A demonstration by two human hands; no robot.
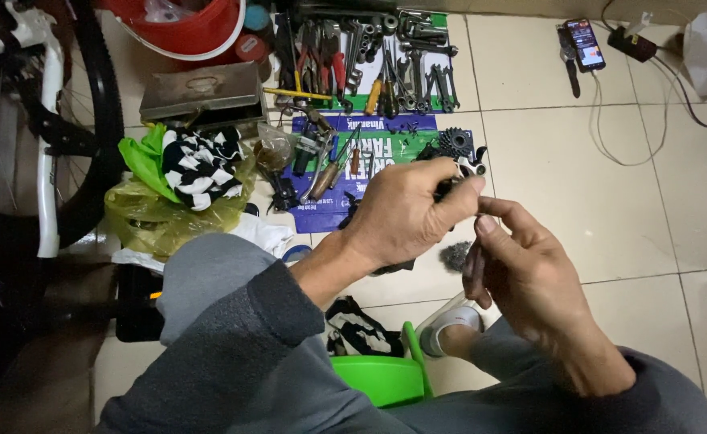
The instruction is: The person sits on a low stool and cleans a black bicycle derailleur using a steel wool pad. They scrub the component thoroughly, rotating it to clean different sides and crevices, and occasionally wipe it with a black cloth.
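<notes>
Grey sleeves frame both our hands above tiled floor (594, 209). Left hand (406, 213) closed, fingertips pinching small dark part (447, 188), mostly hidden. Right hand (522, 269) curled shut around thin dark tool (474, 261), thumb tip meeting left forefinger. Steel wool (455, 255) on tile just below hands. Beyond: sprocket (454, 143) on blue sheet (386, 137), wrenches (418, 64) on green mat, metal box (201, 92), bike wheel (96, 120) at left, phone (585, 44) far right.

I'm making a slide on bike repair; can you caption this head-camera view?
Seated on a tiled floor, a person's left hand and right hand work a small dark part over spread-out tools.
</notes>
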